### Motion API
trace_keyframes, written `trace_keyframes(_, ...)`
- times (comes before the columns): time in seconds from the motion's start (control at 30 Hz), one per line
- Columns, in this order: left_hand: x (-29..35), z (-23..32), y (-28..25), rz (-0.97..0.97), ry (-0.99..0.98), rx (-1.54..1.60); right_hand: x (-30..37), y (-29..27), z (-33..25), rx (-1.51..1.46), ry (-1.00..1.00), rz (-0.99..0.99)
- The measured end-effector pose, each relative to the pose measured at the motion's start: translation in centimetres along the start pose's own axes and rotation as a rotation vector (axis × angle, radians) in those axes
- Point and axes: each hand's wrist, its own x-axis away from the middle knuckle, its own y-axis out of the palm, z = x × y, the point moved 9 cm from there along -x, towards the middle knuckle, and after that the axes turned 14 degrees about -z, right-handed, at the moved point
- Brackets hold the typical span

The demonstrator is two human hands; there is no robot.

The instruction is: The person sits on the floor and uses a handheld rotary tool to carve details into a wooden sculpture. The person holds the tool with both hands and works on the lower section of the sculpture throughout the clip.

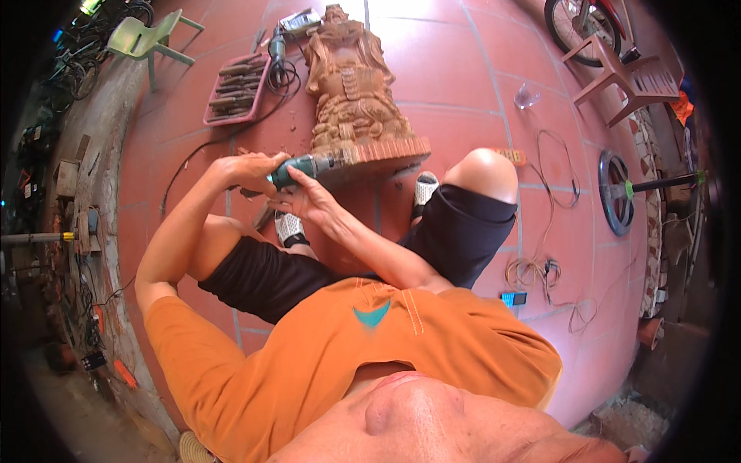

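Observation:
Both of my hands are wrapped around a green die grinder [307, 167] with a metal front end. My left hand [248, 170] grips its rear part, and my right hand [309, 202] holds it from below, nearer the front. The tool's tip meets the near left edge of the base of a carved wooden statue [355, 96]; whether it is cutting there cannot be made out. The statue lies on the tiled floor, its rough base facing me. Its carved figure stretches away from me.
Left of the statue sits a pink tray [207, 117] of carving tools, beside another green power tool [276, 46] and a black cord [193, 149]. A green chair [147, 37], brown chair [637, 81], wheel-shaped stand [603, 193] and coiled cable [525, 270] stand or lie around.

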Motion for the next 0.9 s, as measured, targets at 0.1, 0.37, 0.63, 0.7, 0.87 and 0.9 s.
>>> trace_keyframes(0.1, 0.3, -0.2, 0.3, 0.005, 0.013, 0.048, 0.0, -0.2, 0.3, 0.028, -0.001, 0.029)
trace_keyframes(0.37, 0.3, 0.3, 0.2, 0.004, 0.02, 0.066, 0.3, 0.1, 0.1, 0.026, -0.014, 0.061)
trace_keyframes(0.63, -0.1, 0.7, -0.5, 0.051, 0.071, 0.036, 0.0, -0.5, -0.3, 0.009, -0.03, 0.064)
trace_keyframes(0.7, -0.4, 0.5, -0.5, 0.042, 0.059, 0.039, 0.0, -0.6, -0.3, 0.001, -0.037, 0.068)
trace_keyframes(0.87, -1.3, -0.3, -0.4, 0.084, 0.088, -0.024, 0.0, -0.5, -0.4, -0.004, -0.044, 0.076)
trace_keyframes(0.9, -1.2, -0.2, -0.5, 0.074, 0.084, -0.021, 0.1, -0.5, -0.4, -0.002, -0.05, 0.078)
